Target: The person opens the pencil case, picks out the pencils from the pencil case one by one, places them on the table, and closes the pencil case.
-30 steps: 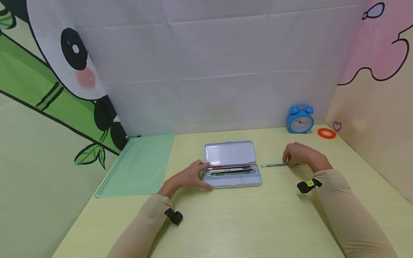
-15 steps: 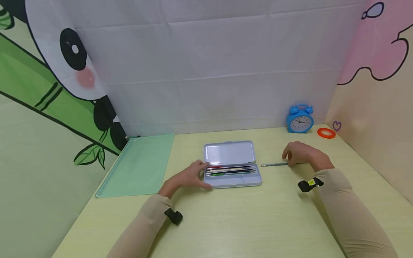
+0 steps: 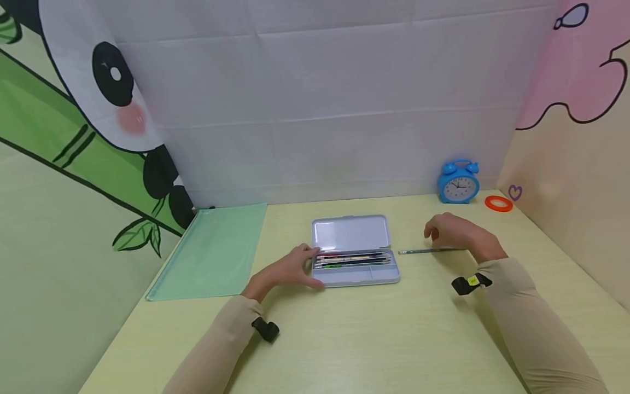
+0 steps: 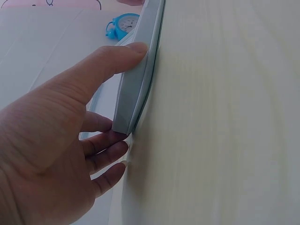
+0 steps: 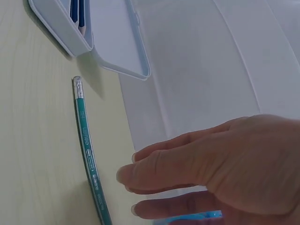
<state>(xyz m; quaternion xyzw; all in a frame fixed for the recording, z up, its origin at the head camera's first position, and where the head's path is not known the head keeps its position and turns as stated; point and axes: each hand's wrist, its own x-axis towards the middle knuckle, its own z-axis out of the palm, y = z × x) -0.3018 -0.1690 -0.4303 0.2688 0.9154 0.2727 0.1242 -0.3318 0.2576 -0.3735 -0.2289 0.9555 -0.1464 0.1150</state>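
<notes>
A pale lilac pencil case (image 3: 354, 278) lies on the table with its lid (image 3: 350, 232) folded back. Several pencils (image 3: 351, 259) fill its long compartment. My left hand (image 3: 292, 268) grips the case's left end; in the left wrist view the thumb (image 4: 136, 48) presses its front side while the fingers reach round the end. To the right of the case, a green pencil (image 5: 88, 150) lies on the table, eraser end toward the case. My right hand (image 5: 225, 168) hovers just over it, fingers extended and apart from the pencil, holding nothing.
A blue alarm clock (image 3: 458, 181) stands at the back right, beside an orange-red ring (image 3: 498, 203). At the left, a translucent green folder (image 3: 211, 251) lies flat. A white cloth backdrop (image 3: 315, 109) rises behind the table.
My right hand has come off the green pencil and shifted slightly left above it, so more of the pencil shows. The left hand and the case stay put.
</notes>
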